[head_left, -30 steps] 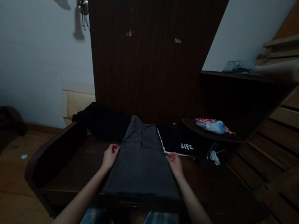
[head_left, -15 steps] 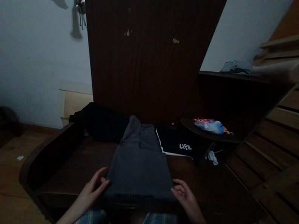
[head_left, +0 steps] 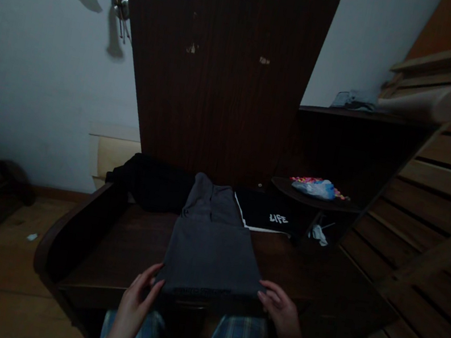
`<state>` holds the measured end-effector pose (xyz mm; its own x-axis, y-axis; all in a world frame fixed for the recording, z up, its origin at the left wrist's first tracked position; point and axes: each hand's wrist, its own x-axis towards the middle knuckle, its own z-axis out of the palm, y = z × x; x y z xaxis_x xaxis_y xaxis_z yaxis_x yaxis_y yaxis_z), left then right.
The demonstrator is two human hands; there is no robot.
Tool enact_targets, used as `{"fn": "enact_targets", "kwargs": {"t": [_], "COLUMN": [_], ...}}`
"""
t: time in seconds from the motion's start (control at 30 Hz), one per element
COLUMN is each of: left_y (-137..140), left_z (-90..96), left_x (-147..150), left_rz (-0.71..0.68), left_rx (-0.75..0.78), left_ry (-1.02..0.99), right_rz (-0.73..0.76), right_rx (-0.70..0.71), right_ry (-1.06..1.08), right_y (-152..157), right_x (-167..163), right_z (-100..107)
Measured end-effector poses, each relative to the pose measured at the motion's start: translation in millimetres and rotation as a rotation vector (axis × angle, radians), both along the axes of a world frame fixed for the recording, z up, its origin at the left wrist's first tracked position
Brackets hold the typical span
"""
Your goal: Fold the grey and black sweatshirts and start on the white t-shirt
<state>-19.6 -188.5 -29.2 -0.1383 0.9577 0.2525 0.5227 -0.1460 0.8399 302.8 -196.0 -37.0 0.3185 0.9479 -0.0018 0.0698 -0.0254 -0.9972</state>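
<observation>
A folded dark-grey fabric garment lies on the dark-brown wooden tabletop, the left hand at its eight o'clock and the right hand at four. Both hands' fingers are slightly parted at its side edges, though whether they pinch the cloth I cannot tell. A rumpled black fabric heap sits at ten o'clock, a flat black garment with white lettering at two.

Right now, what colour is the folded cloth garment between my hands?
The folded cloth garment is dark grey, shown in the head view.
</observation>
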Motion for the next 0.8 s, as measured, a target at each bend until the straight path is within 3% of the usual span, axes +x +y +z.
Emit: {"fn": "enact_targets", "kwargs": {"t": [0.27,0.37,0.47,0.63,0.7,0.8], "left_y": [-2,-1,5,42,65,98], "left_z": [-1.0,11.3,35.8,72.8,74.1,60.6], "left_x": [4,5,9,44,62,81], "left_rz": [0.047,0.070,0.020,-0.188,-0.259,-0.363], "left_rx": [0.124,0.175,0.198,0.114,0.077,0.117], "left_ry": [0.126,0.197,0.276,0.581,0.702,0.764], "right_rz": [-0.010,-0.011,-0.055,0.029,0.122,0.270], "right_rx": [-0.024,0.002,0.065,0.195,0.162,0.126], "right_ry": [-0.030,-0.173,-0.343,-0.591,-0.724,-0.911], "right_y": [-5,-6,0,34,51,72], "right_x": [4,13,19,-8,-29,-59], "right_z": [-6,5,28,66,72,78]}}
